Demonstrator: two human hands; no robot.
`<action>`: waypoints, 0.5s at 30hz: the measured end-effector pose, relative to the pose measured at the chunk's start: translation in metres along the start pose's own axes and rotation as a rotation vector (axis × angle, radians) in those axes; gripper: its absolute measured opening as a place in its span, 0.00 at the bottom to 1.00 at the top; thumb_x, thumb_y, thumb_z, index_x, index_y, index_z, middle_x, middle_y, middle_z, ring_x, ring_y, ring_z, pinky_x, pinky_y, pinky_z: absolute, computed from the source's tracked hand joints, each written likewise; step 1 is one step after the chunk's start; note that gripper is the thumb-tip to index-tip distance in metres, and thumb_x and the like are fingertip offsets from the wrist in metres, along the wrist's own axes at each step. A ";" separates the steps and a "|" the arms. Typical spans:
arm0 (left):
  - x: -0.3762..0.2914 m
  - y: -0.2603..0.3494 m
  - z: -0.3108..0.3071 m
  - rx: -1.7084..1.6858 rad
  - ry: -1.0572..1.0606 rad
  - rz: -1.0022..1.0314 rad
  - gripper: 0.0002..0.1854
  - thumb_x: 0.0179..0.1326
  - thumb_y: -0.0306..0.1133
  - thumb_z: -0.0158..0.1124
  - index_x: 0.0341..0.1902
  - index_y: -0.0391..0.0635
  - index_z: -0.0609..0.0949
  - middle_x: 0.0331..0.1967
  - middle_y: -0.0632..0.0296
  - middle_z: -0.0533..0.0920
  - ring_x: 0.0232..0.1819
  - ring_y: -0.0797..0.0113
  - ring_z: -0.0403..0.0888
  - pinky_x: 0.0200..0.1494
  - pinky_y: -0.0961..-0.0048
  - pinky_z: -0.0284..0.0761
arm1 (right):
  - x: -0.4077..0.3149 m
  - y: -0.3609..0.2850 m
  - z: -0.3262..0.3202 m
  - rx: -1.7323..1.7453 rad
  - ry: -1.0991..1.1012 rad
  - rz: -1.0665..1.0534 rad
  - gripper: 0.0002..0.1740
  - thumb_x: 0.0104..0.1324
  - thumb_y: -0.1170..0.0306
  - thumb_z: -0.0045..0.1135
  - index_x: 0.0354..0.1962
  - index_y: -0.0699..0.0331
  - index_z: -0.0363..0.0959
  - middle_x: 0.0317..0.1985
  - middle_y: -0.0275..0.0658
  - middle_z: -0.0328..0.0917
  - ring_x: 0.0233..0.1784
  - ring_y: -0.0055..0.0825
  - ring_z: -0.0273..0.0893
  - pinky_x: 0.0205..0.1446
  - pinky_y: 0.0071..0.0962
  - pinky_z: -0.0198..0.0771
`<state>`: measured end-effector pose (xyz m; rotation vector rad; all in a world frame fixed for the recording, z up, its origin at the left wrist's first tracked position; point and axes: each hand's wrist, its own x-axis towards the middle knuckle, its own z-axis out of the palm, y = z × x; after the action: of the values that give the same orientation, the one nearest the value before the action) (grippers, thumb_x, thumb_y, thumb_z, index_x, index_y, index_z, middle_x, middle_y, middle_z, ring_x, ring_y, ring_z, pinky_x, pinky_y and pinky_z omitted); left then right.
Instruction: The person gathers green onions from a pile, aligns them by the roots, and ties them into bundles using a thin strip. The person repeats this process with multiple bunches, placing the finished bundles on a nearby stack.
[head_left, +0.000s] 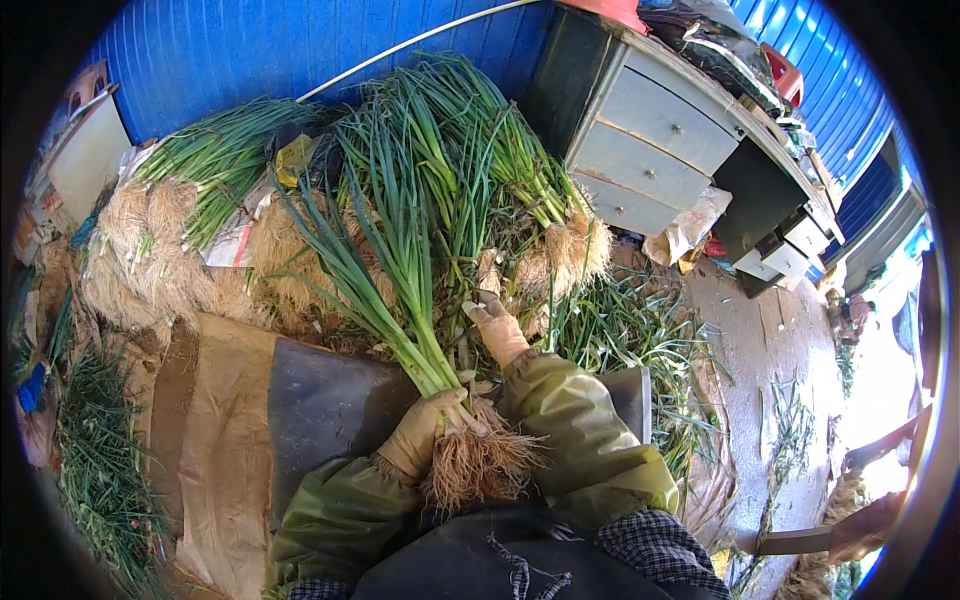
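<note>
My left hand (424, 435), in a tan glove, grips several green onions (427, 345) low on their pale stems. Their long green leaves point away from me, and the bushy brown roots (480, 457) hang toward my apron. My right hand (501, 334) is also gloved and reaches past the stems toward the heaped onions. Its fingertips are beside a small root end (489, 271); whether they hold anything cannot be made out. Green waterproof oversleeves (592, 435) cover both forearms. A dark sheet (330, 405) lies below the onions in front of me.
More rooted onions (566, 240) are heaped ahead, with another pile (157, 217) at left. Leaf scraps lie right (630, 330) and left (105, 465). A grey drawer desk (652, 139) stands against the blue corrugated wall (247, 60). Brown sheeting (225, 435) covers ground at left.
</note>
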<state>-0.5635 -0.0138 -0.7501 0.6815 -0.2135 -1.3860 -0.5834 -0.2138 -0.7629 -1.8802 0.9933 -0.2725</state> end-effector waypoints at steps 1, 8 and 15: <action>0.005 -0.004 -0.008 0.005 -0.034 -0.017 0.22 0.64 0.32 0.46 0.61 0.40 0.64 0.50 0.47 0.76 0.26 0.63 0.80 0.24 0.80 0.72 | 0.006 0.004 0.000 -0.089 0.027 -0.035 0.33 0.61 0.52 0.54 0.58 0.62 0.60 0.50 0.47 0.72 0.53 0.38 0.70 0.54 0.29 0.63; 0.001 0.000 -0.009 0.043 -0.041 -0.057 0.23 0.62 0.29 0.46 0.61 0.40 0.62 0.53 0.44 0.73 0.33 0.55 0.81 0.35 0.72 0.79 | 0.001 -0.026 -0.021 -0.265 0.043 -0.198 0.33 0.57 0.59 0.56 0.58 0.62 0.59 0.51 0.52 0.70 0.53 0.46 0.71 0.52 0.38 0.68; 0.001 0.002 -0.012 0.080 0.004 -0.144 0.21 0.62 0.28 0.49 0.59 0.38 0.65 0.52 0.51 0.76 0.27 0.67 0.79 0.22 0.84 0.71 | 0.012 -0.076 -0.038 -0.545 0.016 -0.331 0.43 0.58 0.56 0.53 0.66 0.57 0.43 0.66 0.48 0.50 0.69 0.45 0.49 0.69 0.35 0.50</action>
<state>-0.5552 -0.0107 -0.7587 0.7783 -0.2210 -1.5197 -0.5576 -0.2312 -0.6826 -2.5484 0.8123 -0.2224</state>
